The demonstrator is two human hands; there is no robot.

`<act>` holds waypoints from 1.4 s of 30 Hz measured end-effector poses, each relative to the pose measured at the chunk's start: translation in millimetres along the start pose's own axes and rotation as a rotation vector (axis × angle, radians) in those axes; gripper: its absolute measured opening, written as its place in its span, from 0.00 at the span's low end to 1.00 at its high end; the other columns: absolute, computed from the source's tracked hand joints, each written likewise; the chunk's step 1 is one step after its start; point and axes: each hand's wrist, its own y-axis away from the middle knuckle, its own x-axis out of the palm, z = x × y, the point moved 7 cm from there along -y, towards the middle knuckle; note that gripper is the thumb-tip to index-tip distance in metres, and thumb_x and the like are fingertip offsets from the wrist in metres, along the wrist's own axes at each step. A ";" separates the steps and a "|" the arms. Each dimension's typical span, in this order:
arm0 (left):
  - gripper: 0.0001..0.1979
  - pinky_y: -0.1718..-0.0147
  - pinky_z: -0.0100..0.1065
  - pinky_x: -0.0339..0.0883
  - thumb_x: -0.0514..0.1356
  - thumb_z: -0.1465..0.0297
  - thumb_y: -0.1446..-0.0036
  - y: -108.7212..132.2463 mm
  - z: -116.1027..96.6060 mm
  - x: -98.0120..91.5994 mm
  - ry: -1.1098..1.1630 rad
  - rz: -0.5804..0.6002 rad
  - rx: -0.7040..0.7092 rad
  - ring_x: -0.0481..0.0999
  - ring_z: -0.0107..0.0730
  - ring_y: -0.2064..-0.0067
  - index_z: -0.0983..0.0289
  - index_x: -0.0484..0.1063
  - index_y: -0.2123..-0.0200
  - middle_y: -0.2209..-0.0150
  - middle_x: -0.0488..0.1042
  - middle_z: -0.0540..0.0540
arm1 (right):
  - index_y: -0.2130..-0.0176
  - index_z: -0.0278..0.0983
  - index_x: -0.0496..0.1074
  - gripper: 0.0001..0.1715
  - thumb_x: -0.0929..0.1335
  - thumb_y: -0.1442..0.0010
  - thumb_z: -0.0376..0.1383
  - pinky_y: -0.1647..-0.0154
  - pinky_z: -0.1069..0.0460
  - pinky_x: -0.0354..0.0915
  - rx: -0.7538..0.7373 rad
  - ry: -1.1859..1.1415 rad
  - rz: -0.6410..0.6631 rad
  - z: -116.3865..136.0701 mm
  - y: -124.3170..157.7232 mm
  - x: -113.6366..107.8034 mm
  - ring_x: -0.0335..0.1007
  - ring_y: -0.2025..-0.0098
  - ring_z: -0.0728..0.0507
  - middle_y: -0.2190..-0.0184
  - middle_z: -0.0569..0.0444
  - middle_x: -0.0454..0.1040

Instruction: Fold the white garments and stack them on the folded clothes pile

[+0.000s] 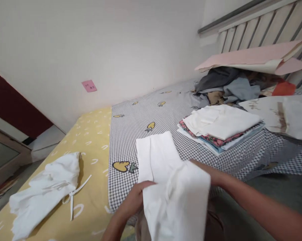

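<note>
A white garment (158, 152) lies partly folded on the checked bedsheet, and its near half is lifted up and hangs over the bed's front edge. Its exact kind cannot be made out. On the left side of the raised cloth, my left hand (137, 196) is closed on the fabric, with the fingertips tucked out of sight. My right hand (203, 170) holds up the right side from behind; the cloth covers most of its fingers. To the right of the garment is a stack of folded clothes (226, 124), white on top with floral and light blue layers below.
A white garment with tie strings (47, 190) lies on the yellow sheet (90, 134) at left. Behind the stack sit a heap of dark and grey clothes (223, 83), a pink sheet of board (251, 55) and a stained white cloth (279, 113). A slatted headboard (271, 26) stands at right.
</note>
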 end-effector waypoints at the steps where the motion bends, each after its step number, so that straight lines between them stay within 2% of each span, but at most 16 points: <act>1: 0.14 0.43 0.45 0.72 0.65 0.71 0.44 -13.8 -0.1 -9.6 0.170 -0.018 -0.089 0.81 0.48 0.48 0.62 0.82 0.53 0.53 0.84 0.58 | 0.62 0.35 0.80 0.13 0.74 0.42 0.43 0.45 0.43 0.71 0.058 -0.133 -0.062 2.2 -24.3 -13.6 0.78 0.54 0.38 0.60 0.50 0.83; 3: 0.20 0.47 0.43 0.74 0.71 0.70 0.50 -39.0 7.1 -26.1 0.482 -0.099 -0.249 0.82 0.49 0.50 0.66 0.80 0.52 0.56 0.85 0.61 | 0.56 0.36 0.78 0.16 0.74 0.42 0.42 0.42 0.41 0.69 0.169 -0.393 -0.197 -5.6 -69.2 -35.4 0.78 0.52 0.39 0.57 0.47 0.83; 5: 0.24 0.48 0.44 0.75 0.71 0.66 0.48 -58.5 19.2 -36.7 0.671 -0.183 -0.349 0.83 0.48 0.51 0.68 0.77 0.48 0.57 0.85 0.64 | 0.54 0.37 0.76 0.20 0.77 0.46 0.40 0.41 0.41 0.69 0.283 -0.572 -0.279 -28.1 -102.4 -46.5 0.79 0.54 0.39 0.58 0.47 0.83; 8: 0.23 0.49 0.43 0.77 0.63 0.61 0.38 -73.9 36.2 -39.0 0.777 -0.199 -0.435 0.84 0.45 0.52 0.68 0.73 0.45 0.56 0.84 0.65 | 0.55 0.36 0.74 0.22 0.77 0.47 0.41 0.43 0.41 0.71 0.385 -0.691 -0.335 -68.2 -125.4 -53.5 0.80 0.57 0.40 0.62 0.45 0.82; 10: 0.23 0.49 0.42 0.77 0.59 0.60 0.34 -75.8 44.2 -36.7 0.855 -0.198 -0.481 0.84 0.43 0.53 0.68 0.72 0.43 0.55 0.84 0.65 | 0.56 0.35 0.74 0.22 0.77 0.47 0.42 0.47 0.40 0.73 0.382 -0.638 -0.349 -85.9 -128.7 -55.8 0.80 0.59 0.39 0.63 0.44 0.82; 12: 0.24 0.50 0.41 0.77 0.57 0.58 0.33 -74.9 48.8 -33.9 0.899 -0.191 -0.513 0.85 0.42 0.54 0.68 0.72 0.43 0.55 0.84 0.65 | 0.57 0.35 0.74 0.22 0.77 0.51 0.40 0.53 0.41 0.74 0.366 -0.514 -0.391 -94.5 -127.7 -57.5 0.80 0.62 0.38 0.65 0.45 0.82; 14: 0.23 0.51 0.40 0.78 0.59 0.59 0.35 -74.0 51.4 -35.1 0.883 -0.220 -0.487 0.85 0.42 0.55 0.68 0.73 0.44 0.55 0.84 0.65 | 0.58 0.35 0.75 0.21 0.76 0.52 0.38 0.58 0.43 0.74 0.348 -0.389 -0.471 -95.8 -125.3 -59.1 0.79 0.64 0.38 0.66 0.47 0.82; 18: 0.16 0.55 0.38 0.78 0.68 0.69 0.43 -68.8 58.4 -44.6 0.785 -0.393 -0.356 0.84 0.41 0.57 0.68 0.76 0.52 0.59 0.85 0.63 | 0.57 0.38 0.74 0.20 0.72 0.52 0.34 0.62 0.49 0.69 0.306 -0.187 -0.633 -88.3 -118.2 -66.6 0.76 0.64 0.42 0.65 0.54 0.80; 22: 0.08 0.58 0.36 0.79 0.66 0.73 0.43 -58.2 67.9 -45.5 0.788 -0.485 -0.339 0.84 0.38 0.59 0.65 0.77 0.59 0.64 0.84 0.59 | 0.44 0.39 0.70 0.32 0.72 0.49 0.38 0.62 0.50 0.66 0.294 0.050 -0.761 -81.2 -101.3 -86.4 0.73 0.66 0.43 0.64 0.56 0.78; 24: 0.06 0.60 0.34 0.78 0.65 0.75 0.43 -51.8 70.4 -47.6 0.804 -0.557 -0.329 0.84 0.37 0.61 0.64 0.75 0.61 0.67 0.84 0.56 | 0.41 0.38 0.68 0.31 0.68 0.42 0.41 0.59 0.48 0.66 0.260 0.288 -0.849 -74.4 -87.9 -96.6 0.73 0.64 0.42 0.61 0.53 0.77; 26: 0.06 0.61 0.33 0.78 0.63 0.76 0.42 -45.0 71.8 -48.8 0.829 -0.632 -0.315 0.84 0.35 0.62 0.63 0.74 0.61 0.69 0.83 0.54 | 0.44 0.36 0.71 0.25 0.65 0.39 0.40 0.55 0.47 0.66 0.212 0.510 -0.915 -69.1 -74.2 -98.7 0.73 0.59 0.41 0.59 0.49 0.77; 30: 0.09 0.63 0.32 0.77 0.61 0.76 0.40 -31.6 73.2 -46.2 0.888 -0.760 -0.287 0.84 0.34 0.65 0.63 0.71 0.56 0.69 0.82 0.53 | 0.56 0.38 0.77 0.17 0.63 0.39 0.36 0.46 0.44 0.64 0.069 0.647 -0.855 -72.4 -60.1 -83.3 0.71 0.51 0.39 0.56 0.47 0.77; 35: 0.12 0.61 0.32 0.77 0.55 0.78 0.38 -12.9 75.1 -41.5 0.960 -0.889 -0.298 0.83 0.31 0.65 0.64 0.69 0.52 0.65 0.82 0.56 | 0.56 0.37 0.77 0.18 0.61 0.39 0.38 0.46 0.43 0.66 0.037 0.647 -0.879 -80.3 -53.7 -83.9 0.72 0.52 0.38 0.55 0.45 0.78; 38: 0.07 0.59 0.30 0.75 0.56 0.76 0.37 -4.2 69.9 -37.1 0.954 -0.881 -0.272 0.82 0.29 0.62 0.63 0.70 0.56 0.61 0.82 0.56 | 0.57 0.37 0.77 0.18 0.61 0.39 0.39 0.48 0.44 0.66 0.052 0.687 -0.849 -81.0 -56.0 -85.3 0.72 0.53 0.38 0.56 0.45 0.78; 40: 0.05 0.59 0.29 0.74 0.57 0.72 0.35 -3.0 63.1 -33.0 0.921 -0.830 -0.243 0.81 0.29 0.60 0.63 0.72 0.58 0.60 0.81 0.55 | 0.57 0.37 0.77 0.18 0.62 0.39 0.39 0.48 0.44 0.65 0.075 0.757 -0.814 -80.5 -58.1 -83.6 0.71 0.53 0.38 0.56 0.45 0.78; 42: 0.07 0.59 0.29 0.72 0.57 0.67 0.34 -5.6 56.4 -29.5 0.876 -0.771 -0.225 0.80 0.30 0.58 0.62 0.73 0.58 0.59 0.81 0.54 | 0.56 0.37 0.77 0.18 0.62 0.38 0.39 0.48 0.44 0.64 0.110 0.839 -0.773 -80.2 -60.2 -81.0 0.70 0.52 0.38 0.56 0.45 0.77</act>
